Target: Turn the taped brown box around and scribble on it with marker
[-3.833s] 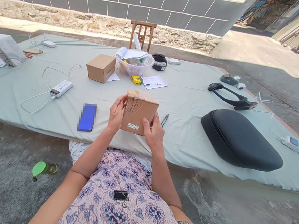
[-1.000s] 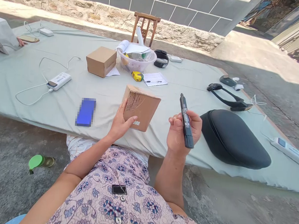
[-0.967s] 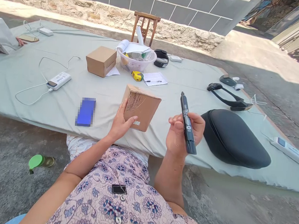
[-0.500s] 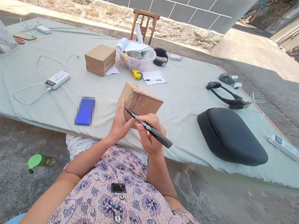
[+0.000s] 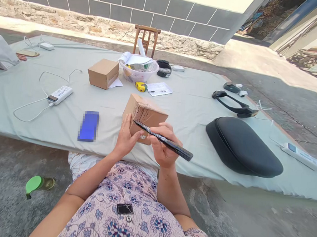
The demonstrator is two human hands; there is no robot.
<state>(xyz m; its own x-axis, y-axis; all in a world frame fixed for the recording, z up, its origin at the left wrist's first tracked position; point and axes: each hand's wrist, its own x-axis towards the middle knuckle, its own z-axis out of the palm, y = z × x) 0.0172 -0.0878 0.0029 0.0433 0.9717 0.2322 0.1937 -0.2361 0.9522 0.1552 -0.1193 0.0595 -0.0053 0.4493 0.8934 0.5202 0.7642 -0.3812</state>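
Note:
A small brown cardboard box [image 5: 154, 115] stands tilted at the near edge of the table, with dark strokes and torn-looking marks on one face. My left hand [image 5: 125, 138] grips its near left side, fingers along the side and thumb across the front. In my right hand [image 5: 164, 145] is a black marker pen [image 5: 176, 148], pinched between thumb and fingers and slanting down to the right. The marker's thin end reaches the box's edge near my left fingers; whether it touches I cannot tell. A printed patch shows low on the box's front.
Left of the box lie a blurred blue rectangle [image 5: 88, 126] and a white power bank [image 5: 60, 94] with a cable. Behind are another cardboard box [image 5: 103, 73], a basin [image 5: 147, 75], a yellow tape measure [image 5: 141, 86] and paper [image 5: 160, 89]. A black case [image 5: 244, 147] sits right.
The view has tilted up, so the table sits lower in the picture. My right hand and the marker have shifted slightly right relative to the box. My left hand stays on the box.

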